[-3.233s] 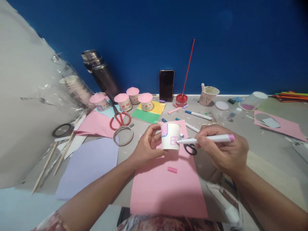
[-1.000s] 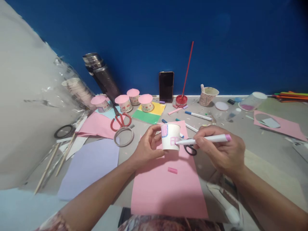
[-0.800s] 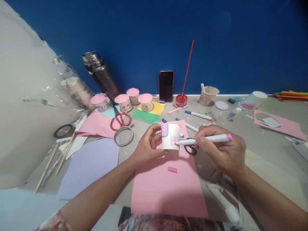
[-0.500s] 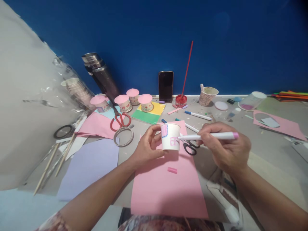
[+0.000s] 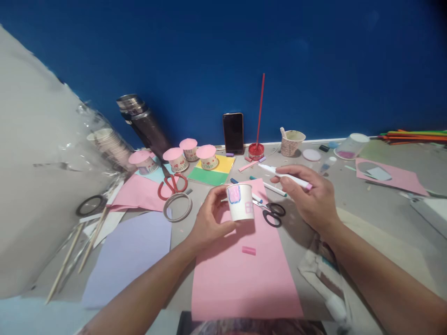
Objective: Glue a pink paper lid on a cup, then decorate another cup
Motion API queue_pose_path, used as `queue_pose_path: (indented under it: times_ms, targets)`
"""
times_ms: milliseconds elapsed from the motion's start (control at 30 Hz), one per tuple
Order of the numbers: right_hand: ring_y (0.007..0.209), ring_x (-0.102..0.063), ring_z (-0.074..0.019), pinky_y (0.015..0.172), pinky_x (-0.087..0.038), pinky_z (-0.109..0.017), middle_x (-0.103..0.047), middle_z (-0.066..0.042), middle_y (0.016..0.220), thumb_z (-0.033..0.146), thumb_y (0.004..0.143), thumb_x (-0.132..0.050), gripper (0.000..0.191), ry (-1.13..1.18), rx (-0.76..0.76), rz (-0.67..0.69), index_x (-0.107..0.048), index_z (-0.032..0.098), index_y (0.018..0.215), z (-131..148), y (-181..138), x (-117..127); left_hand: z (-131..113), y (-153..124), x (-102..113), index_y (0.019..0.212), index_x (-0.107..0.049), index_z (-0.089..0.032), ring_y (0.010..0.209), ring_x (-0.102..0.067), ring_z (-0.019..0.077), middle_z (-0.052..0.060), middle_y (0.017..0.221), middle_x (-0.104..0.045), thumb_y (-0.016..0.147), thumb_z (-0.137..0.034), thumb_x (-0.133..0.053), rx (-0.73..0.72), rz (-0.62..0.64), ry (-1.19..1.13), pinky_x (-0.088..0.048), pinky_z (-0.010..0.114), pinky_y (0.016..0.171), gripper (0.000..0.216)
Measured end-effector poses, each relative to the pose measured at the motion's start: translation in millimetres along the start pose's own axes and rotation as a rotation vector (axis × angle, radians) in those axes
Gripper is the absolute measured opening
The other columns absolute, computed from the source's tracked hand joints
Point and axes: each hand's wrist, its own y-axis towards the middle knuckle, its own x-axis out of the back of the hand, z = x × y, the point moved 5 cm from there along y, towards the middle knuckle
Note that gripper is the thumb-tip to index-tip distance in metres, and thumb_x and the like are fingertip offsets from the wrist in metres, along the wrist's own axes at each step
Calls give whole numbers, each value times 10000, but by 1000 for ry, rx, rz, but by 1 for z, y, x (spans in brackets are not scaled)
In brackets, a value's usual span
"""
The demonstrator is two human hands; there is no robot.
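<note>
My left hand (image 5: 209, 218) grips a small white paper cup (image 5: 240, 203) with a blue-edged pink door and a pink window drawn on it, held over a pink paper sheet (image 5: 244, 265). My right hand (image 5: 310, 197) is closed on a white marker with a pink end (image 5: 284, 176), lifted up and away to the right of the cup, tip pointing left. Black scissors (image 5: 272, 213) lie between the cup and my right hand. A pink marker cap (image 5: 249, 250) rests on the pink sheet.
Behind stand three pink-lidded cups (image 5: 190, 156), red scissors (image 5: 170, 182), a tape ring (image 5: 177, 207), a dark flask (image 5: 145, 125), a phone (image 5: 233, 132), a red paint pot with stick (image 5: 256, 149), a patterned cup (image 5: 291, 142), loose markers and a lilac sheet (image 5: 129, 251).
My right hand lifted the marker off the cup's side and moved it up and back. My left hand turned the cup slightly. The view tilted down a little.
</note>
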Motion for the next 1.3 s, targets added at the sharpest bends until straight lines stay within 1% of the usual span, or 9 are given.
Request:
queue_pose_path:
  times_ms: [233,400,667,767,900,1000,1133,1233,1300]
  targets:
    - [748,-680,-204,666,-511,-327,-823,-71,913,440,861,-745,295,99,-150,62,-792,220,1052,-17,6,-5,-25,-10,2,1420,-482,-250,1218,-567,305,122,1289,-543,792,-248,-781,-442,-118,703,-541,493,1019,695]
    - [685,-647,-177,621,-482,-298,-811,-62,843,417,878,-732,275,102,-166,91,-785,202,1041,-18,3,-8,-29,-16,-4,1451,-463,-258,1203,-539,317,126,1249,-512,822,-190,-735,-529,-152,931,-495,518,1038,688]
    - [553,-563,-131,576,-483,-272,-743,-24,659,416,915,-705,246,182,-133,63,-757,182,863,-13,6,-8,-25,-16,-11,1409,-541,-286,1258,-529,326,126,1262,-526,859,-175,-764,-489,-71,1004,-405,490,1092,603]
    - [544,-555,-128,565,-470,-267,-724,-15,633,415,916,-708,246,200,-144,57,-753,180,857,-16,6,-8,-23,-18,-7,1445,-524,-278,1253,-513,357,138,1289,-516,826,-436,-837,-467,-58,928,-396,531,1104,711]
    - [547,-543,-121,553,-429,-264,-687,0,619,420,925,-686,266,198,-134,29,-751,182,824,-19,8,-6,-29,-14,8,1440,-535,-231,1238,-524,340,149,1290,-516,940,-674,-597,-391,-89,671,-437,509,1078,671]
    - [552,-535,-120,548,-401,-267,-648,9,600,416,915,-679,288,158,-123,-19,-728,183,753,-21,11,-1,-33,1,29,1295,-638,-230,1210,-564,302,119,1262,-595,992,-633,-522,-187,-215,454,-446,460,1066,517]
    - [541,-526,-114,557,-400,-267,-628,17,579,397,896,-687,295,105,-150,-60,-694,182,695,-28,15,4,-41,16,56,1092,-696,-208,1019,-639,245,76,1135,-698,887,-503,-728,175,-340,270,-505,369,893,360]
    - [525,-523,-116,544,-407,-264,-638,18,577,374,874,-702,235,137,-163,-69,-711,177,744,-29,17,5,-70,6,58,982,-694,-225,893,-645,208,30,951,-706,890,-387,-733,54,-374,356,-508,334,823,191]
    - [519,-525,-120,535,-414,-262,-649,16,579,365,860,-710,212,158,-175,-78,-710,180,758,-29,17,6,-89,-10,39,908,-681,-243,821,-629,191,14,880,-691,944,-313,-671,-127,-283,602,-503,326,795,78]
